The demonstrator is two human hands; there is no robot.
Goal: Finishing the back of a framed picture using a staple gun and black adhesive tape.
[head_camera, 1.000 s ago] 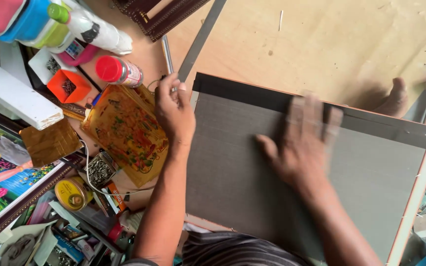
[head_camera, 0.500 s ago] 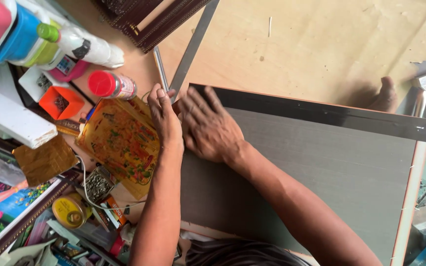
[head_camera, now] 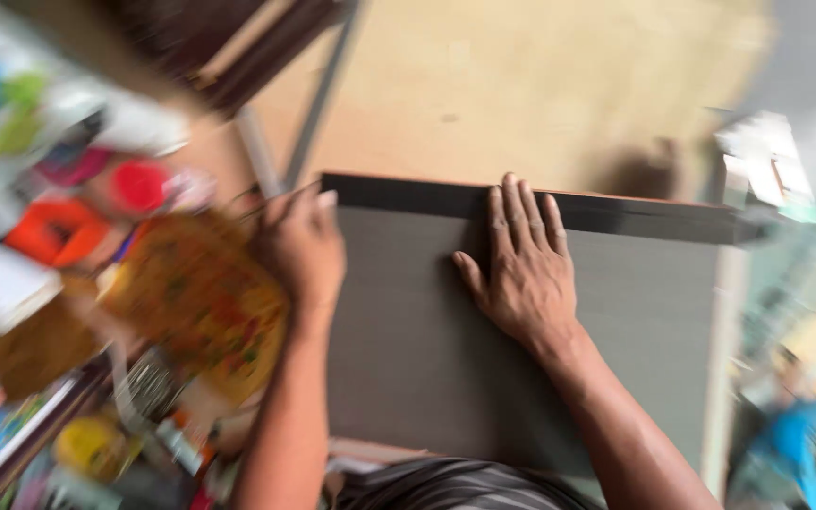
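A large grey board (head_camera: pixel 427 359) with a black band (head_camera: pixel 616 215) along its far edge lies flat in front of me. My right hand (head_camera: pixel 521 269) presses flat on it, fingers together and reaching onto the black band. My left hand (head_camera: pixel 302 247) holds the board's far left corner, fingers curled at the edge. The whole view is motion-blurred.
A thin metal bar (head_camera: pixel 318 94) runs away from the left corner over a tan wooden surface (head_camera: pixel 540 85). To the left lie a yellow patterned packet (head_camera: pixel 195 307), a red-capped container (head_camera: pixel 139 184), an orange box (head_camera: pixel 54 231) and blurred clutter. A blue object (head_camera: pixel 809 449) sits at right.
My right hand slid from the left corner beside my left hand rightward to the middle of the black band. The view shifted and blurred.
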